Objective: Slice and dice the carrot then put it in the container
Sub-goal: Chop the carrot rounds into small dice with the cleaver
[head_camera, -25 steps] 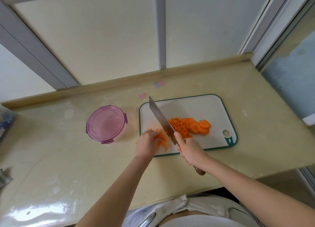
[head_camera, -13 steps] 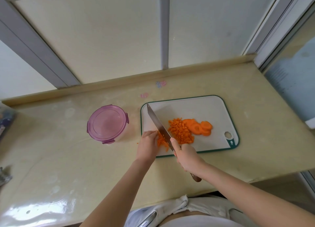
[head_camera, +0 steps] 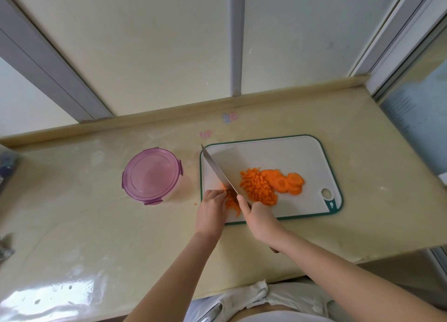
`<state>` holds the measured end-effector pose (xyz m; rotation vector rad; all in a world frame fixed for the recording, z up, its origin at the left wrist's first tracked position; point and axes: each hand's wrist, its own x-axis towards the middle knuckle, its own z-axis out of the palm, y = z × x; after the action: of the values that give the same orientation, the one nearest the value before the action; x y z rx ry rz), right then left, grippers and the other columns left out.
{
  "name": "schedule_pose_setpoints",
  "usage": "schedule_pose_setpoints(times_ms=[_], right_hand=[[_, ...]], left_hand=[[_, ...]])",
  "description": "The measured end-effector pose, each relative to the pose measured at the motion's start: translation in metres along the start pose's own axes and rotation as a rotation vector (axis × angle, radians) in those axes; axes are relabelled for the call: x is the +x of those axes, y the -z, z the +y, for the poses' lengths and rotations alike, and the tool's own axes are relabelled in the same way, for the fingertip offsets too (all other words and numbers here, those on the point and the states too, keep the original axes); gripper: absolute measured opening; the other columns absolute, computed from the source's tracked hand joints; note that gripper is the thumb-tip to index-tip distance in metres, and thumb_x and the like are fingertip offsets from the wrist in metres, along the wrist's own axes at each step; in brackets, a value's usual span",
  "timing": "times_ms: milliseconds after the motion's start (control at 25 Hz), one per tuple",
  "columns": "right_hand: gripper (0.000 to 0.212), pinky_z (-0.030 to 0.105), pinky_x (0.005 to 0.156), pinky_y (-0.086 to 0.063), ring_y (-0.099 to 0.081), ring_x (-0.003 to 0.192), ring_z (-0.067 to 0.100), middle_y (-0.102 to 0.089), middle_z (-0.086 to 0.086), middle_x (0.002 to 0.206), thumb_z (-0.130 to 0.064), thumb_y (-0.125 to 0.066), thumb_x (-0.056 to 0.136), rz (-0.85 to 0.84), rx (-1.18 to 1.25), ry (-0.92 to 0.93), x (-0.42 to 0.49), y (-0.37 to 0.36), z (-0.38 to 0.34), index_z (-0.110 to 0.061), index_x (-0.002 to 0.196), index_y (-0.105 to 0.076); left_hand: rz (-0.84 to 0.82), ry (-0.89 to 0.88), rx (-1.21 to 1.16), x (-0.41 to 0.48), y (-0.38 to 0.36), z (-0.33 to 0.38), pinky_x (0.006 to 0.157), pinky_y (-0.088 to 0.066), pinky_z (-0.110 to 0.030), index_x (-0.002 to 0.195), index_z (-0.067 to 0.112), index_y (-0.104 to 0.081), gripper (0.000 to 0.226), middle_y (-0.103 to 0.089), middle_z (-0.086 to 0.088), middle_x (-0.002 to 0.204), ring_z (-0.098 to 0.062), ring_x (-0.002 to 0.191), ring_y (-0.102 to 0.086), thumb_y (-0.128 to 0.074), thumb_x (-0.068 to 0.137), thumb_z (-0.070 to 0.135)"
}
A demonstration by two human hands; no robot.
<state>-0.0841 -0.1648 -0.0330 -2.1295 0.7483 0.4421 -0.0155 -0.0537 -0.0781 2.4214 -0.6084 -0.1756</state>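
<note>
Carrot strips (head_camera: 232,202): mid-dicing, board's (head_camera: 278,152) near-left corner.
Left hand (head_camera: 211,210): curled, pinning strips.
Right hand (head_camera: 260,219): grips knife (head_camera: 217,169).
Next: dice slices (head_camera: 287,182).

Nothing legible: the small stickers (head_camera: 229,116) on the counter (head_camera: 101,225) are too blurred.

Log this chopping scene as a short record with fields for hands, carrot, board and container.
left hand: holds the carrot strips down at the near left corner of the cutting board
right hand: grips the knife, with the blade pointing away and left and its edge at the strips
diced pile: middle of the board
round slices: overlapping, right of the diced pile, not yet diced
container: purple lid on, standing on the countertop left of the board
</note>
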Motion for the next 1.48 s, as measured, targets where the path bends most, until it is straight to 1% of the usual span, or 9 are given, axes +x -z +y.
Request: schedule_pose_setpoints(times_ms=[160,360,480,600,880,1000,1120,1240,1480], right_hand=[[0.066,0.03,0.061,-0.037,-0.048,0.058,0.024,-0.047,0.004,0.055,-0.055,-0.023,0.099,-0.024,0.079,-0.011,0.009,0.003,0.005,-0.01,0.054,-0.041],[0.057,0.019,0.037,-0.024,-0.028,0.035,0.012,-0.033,-0.004,0.045,-0.056,-0.026,0.099,-0.109,0.335,-0.063,0.007,0.016,0.006,-0.015,0.061,-0.037],[0.057,0.018,0.036,-0.023,-0.027,0.033,0.011,-0.032,-0.005,0.042,-0.055,-0.028,0.099,-0.07,0.382,-0.09,0.007,0.021,0.011,-0.014,0.06,-0.039],[0.059,0.02,0.037,-0.022,-0.029,0.031,0.01,-0.035,-0.006,0.04,-0.057,-0.03,0.097,-0.013,0.452,-0.14,0.008,0.029,0.017,-0.014,0.059,-0.042],[0.056,0.019,0.036,-0.021,-0.027,0.029,0.009,-0.034,-0.01,0.035,-0.055,-0.032,0.098,-0.009,0.475,-0.154,0.002,0.036,0.018,-0.013,0.062,-0.041],[0.056,0.019,0.037,-0.022,-0.028,0.03,0.009,-0.035,-0.01,0.032,-0.054,-0.033,0.099,-0.01,0.469,-0.148,-0.001,0.035,0.021,-0.013,0.062,-0.043],[0.056,0.02,0.037,-0.024,-0.03,0.035,0.012,-0.036,-0.006,0.04,-0.055,-0.032,0.098,-0.003,0.448,-0.136,-0.003,0.035,0.021,-0.013,0.063,-0.043],[0.057,0.02,0.037,-0.025,-0.031,0.036,0.013,-0.036,-0.004,0.042,-0.056,-0.03,0.098,-0.005,0.436,-0.126,-0.009,0.032,0.021,-0.014,0.063,-0.043],[0.058,0.023,0.04,-0.031,-0.036,0.039,0.014,-0.039,-0.004,0.045,-0.057,-0.029,0.098,-0.015,0.365,-0.084,-0.021,0.022,0.017,-0.014,0.063,-0.045]], left_hand=[[0.025,0.009,-0.029,0.001,0.003,0.001,0.082,-0.033,-0.012,0.103,0.0,-0.07,0.019,-0.069,-0.012,0.102,-0.028,0.1,-0.058,-0.058,0.088,0.002],[-0.046,-0.008,-0.033,-0.002,0.007,0.003,0.09,-0.026,-0.01,0.119,0.004,-0.062,0.029,-0.061,-0.007,0.115,-0.022,0.112,-0.048,-0.051,0.094,0.013],[-0.104,-0.055,0.02,-0.004,0.008,0.0,0.093,-0.029,-0.018,0.123,0.006,-0.059,0.043,-0.058,-0.006,0.117,-0.023,0.113,-0.047,-0.066,0.083,0.019],[-0.071,-0.034,0.048,-0.004,0.003,-0.002,0.094,-0.032,-0.023,0.121,0.006,-0.061,0.047,-0.061,-0.007,0.114,-0.026,0.11,-0.05,-0.073,0.077,0.019],[-0.069,0.018,-0.008,0.0,-0.003,0.006,0.09,-0.03,-0.015,0.122,0.007,-0.06,0.039,-0.06,-0.006,0.111,-0.023,0.109,-0.046,-0.066,0.085,0.015],[-0.09,-0.014,0.042,0.0,-0.002,0.009,0.095,-0.033,-0.022,0.131,0.012,-0.053,0.045,-0.055,-0.004,0.119,-0.022,0.114,-0.044,-0.062,0.086,0.016],[-0.116,-0.031,0.099,-0.001,-0.001,0.011,0.1,-0.033,-0.028,0.137,0.018,-0.045,0.057,-0.048,-0.003,0.129,-0.023,0.12,-0.041,-0.063,0.083,0.021],[-0.106,0.042,0.128,0.001,-0.001,0.012,0.098,-0.032,-0.029,0.139,0.014,-0.042,0.062,-0.048,-0.006,0.124,-0.024,0.118,-0.042,-0.064,0.082,0.028],[-0.068,0.037,0.098,0.001,-0.002,0.011,0.091,-0.039,-0.028,0.122,0.007,-0.061,0.04,-0.055,-0.008,0.104,-0.025,0.102,-0.047,-0.065,0.086,0.021]])
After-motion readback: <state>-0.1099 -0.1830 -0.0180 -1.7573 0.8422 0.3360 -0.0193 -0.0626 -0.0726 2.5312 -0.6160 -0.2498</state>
